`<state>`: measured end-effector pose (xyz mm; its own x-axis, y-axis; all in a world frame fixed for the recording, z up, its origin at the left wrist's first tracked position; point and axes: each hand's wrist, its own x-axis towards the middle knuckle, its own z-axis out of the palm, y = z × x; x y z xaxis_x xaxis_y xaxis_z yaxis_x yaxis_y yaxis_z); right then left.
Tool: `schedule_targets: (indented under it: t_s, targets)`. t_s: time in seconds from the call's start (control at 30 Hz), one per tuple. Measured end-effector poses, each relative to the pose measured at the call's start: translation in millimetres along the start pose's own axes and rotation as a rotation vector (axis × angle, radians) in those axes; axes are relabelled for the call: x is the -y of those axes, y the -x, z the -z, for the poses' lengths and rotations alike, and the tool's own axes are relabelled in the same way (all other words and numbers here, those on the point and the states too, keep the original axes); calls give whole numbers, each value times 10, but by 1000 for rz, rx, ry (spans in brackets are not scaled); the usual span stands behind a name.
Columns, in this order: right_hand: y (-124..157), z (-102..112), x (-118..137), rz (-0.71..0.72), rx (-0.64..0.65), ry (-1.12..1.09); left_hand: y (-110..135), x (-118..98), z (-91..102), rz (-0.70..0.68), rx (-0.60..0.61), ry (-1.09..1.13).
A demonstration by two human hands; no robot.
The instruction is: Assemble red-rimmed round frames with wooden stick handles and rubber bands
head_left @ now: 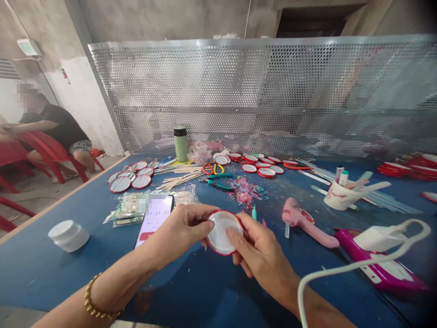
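A round, red-rimmed lid (221, 239) with a whitish inner face is held up above the front of the table, tilted toward me. My left hand (191, 223) pinches its left edge, with the thumb over the rim. From the right side, my right hand (256, 243) grips the same lid, its thumb pressed on the white face and its fingers behind. The fingertips behind the lid are hidden. Partly covered by my left forearm lies a lit phone (157, 216). A pink glue gun (303, 221) rests to the right of my right hand.
Several similar lids (120, 184) lie at the left and back. Pliers (218, 183), coloured bands (247, 191), wooden sticks (180, 177), a green bottle (180, 145), a white jar (69, 236), a paper cup (337, 197) and a magenta power strip (392, 273) surround the hands. A perforated metal panel (239, 91) stands behind.
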<state>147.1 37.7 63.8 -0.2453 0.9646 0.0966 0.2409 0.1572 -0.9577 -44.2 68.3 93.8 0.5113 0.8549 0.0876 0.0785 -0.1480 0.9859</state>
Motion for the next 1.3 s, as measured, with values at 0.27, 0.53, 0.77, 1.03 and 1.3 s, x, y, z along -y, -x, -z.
schedule_targets:
  t_s: [0.27, 0.53, 0.77, 1.03, 1.3]
  targets:
    - [-36, 16, -7, 3, -98, -25, 15, 94, -252, 86, 65, 298]
    - [-18, -6, -2, 16, -70, 59, 15, 142, -288, 162, 41, 232]
    - [-4, 6, -11, 41, -61, 95, 40, 107, -294, 228, 27, 178]
    - [9, 20, 16, 88, -44, 187, 64, 93, -280, 279, 45, 130]
    - [19, 11, 41, 91, -30, 205, 94, 142, -217, 294, 117, 52]
